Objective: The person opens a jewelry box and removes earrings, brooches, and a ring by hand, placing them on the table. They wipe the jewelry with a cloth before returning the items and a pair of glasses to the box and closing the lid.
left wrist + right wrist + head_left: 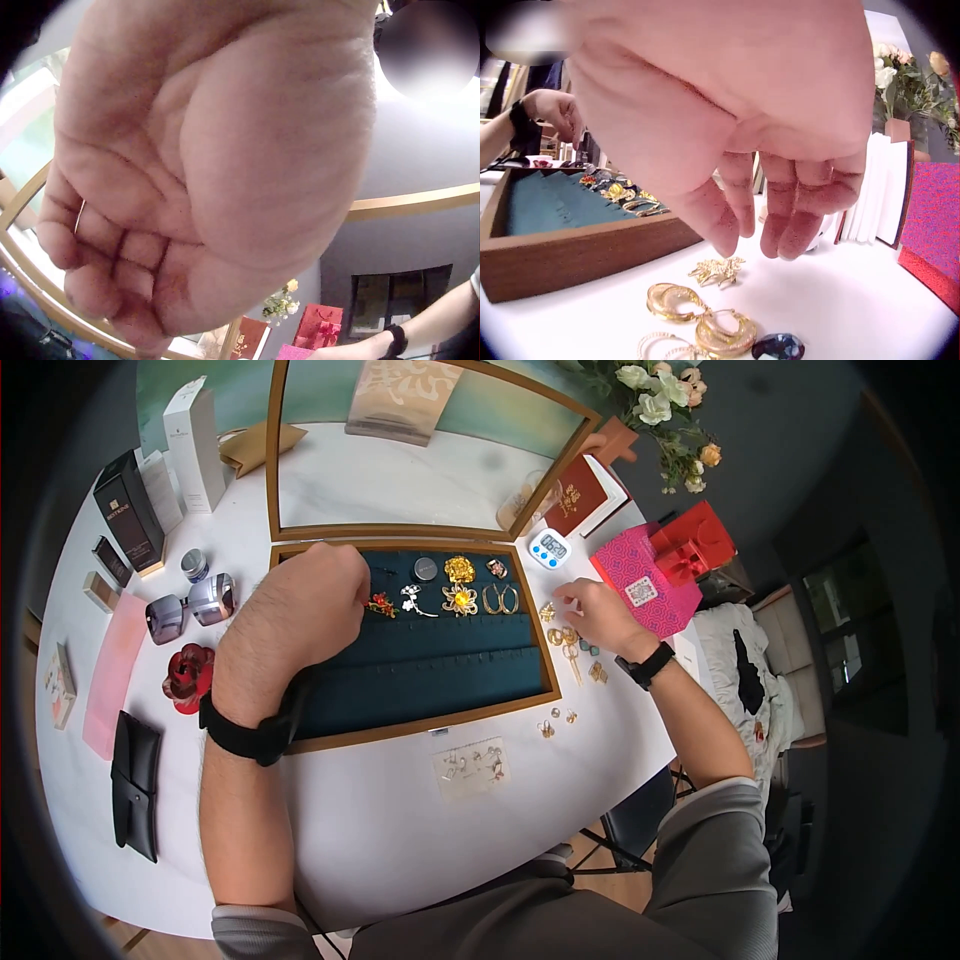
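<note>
My left hand (305,600) is over the left part of the jewellery box (430,728); its fingers are curled in the left wrist view, and whether they pinch anything is hidden. Just right of it lie a red-orange brooch (380,604) and a silver flower brooch (412,600). Outside the box's right edge, my right hand (597,615) hangs with loosely bent fingers, holding nothing visible. Below its fingertips in the right wrist view are a gold brooch (717,271), gold hoop earrings (726,334) and a dark blue stone (778,346).
The box's glass lid (400,480) stands raised. On the left are sunglasses (190,608), a red flower (190,678) and a black case (135,785). A timer (549,548) and a pink bag (640,575) are at right; a card of earrings (472,767) lies in front.
</note>
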`<action>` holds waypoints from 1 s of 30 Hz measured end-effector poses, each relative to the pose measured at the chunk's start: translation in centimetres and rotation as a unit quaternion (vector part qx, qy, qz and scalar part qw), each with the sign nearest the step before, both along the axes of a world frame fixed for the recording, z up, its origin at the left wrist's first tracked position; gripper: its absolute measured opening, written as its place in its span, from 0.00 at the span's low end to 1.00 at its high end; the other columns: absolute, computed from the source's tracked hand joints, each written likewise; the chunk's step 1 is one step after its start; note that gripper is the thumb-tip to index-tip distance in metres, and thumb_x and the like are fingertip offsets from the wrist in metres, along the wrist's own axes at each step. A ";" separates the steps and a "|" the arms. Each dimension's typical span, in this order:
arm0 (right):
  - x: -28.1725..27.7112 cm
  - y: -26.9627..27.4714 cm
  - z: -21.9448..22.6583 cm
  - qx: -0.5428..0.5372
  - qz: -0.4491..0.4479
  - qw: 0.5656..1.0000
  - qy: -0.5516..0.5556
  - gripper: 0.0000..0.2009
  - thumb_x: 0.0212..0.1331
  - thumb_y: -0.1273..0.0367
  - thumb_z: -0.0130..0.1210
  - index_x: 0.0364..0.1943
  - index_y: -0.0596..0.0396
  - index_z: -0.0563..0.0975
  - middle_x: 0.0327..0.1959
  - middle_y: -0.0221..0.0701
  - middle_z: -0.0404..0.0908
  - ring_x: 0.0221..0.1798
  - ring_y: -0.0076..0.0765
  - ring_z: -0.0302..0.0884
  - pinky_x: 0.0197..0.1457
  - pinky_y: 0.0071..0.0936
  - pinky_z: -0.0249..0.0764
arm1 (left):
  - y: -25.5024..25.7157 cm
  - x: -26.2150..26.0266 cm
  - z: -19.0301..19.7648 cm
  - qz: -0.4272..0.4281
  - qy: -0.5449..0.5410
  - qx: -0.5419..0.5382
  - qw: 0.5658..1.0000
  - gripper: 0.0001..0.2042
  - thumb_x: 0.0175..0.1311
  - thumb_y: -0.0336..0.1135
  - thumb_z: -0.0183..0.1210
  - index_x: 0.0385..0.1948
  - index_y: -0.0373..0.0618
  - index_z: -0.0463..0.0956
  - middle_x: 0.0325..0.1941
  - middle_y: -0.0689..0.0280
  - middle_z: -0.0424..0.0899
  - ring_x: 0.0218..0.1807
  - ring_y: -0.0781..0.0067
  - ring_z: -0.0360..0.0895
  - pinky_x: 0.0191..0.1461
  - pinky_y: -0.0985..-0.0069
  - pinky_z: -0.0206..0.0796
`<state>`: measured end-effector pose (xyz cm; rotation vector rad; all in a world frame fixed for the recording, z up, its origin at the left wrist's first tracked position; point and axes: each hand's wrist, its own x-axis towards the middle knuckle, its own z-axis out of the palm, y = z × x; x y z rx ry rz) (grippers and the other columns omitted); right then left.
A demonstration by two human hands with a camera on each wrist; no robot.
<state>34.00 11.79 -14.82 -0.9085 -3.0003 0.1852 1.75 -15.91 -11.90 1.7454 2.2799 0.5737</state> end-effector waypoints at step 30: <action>-2.3 -0.4 1.1 0.107 -0.024 0.991 0.070 0.08 0.58 0.75 0.69 0.41 0.60 0.89 0.37 0.44 0.89 0.38 0.48 0.88 0.45 0.40 0.83 | -1.2 -4.5 -1.1 0.092 -0.016 -0.024 0.995 0.14 0.66 0.25 0.63 0.52 0.36 0.87 0.47 0.48 0.91 0.52 0.48 0.89 0.58 0.60 0.81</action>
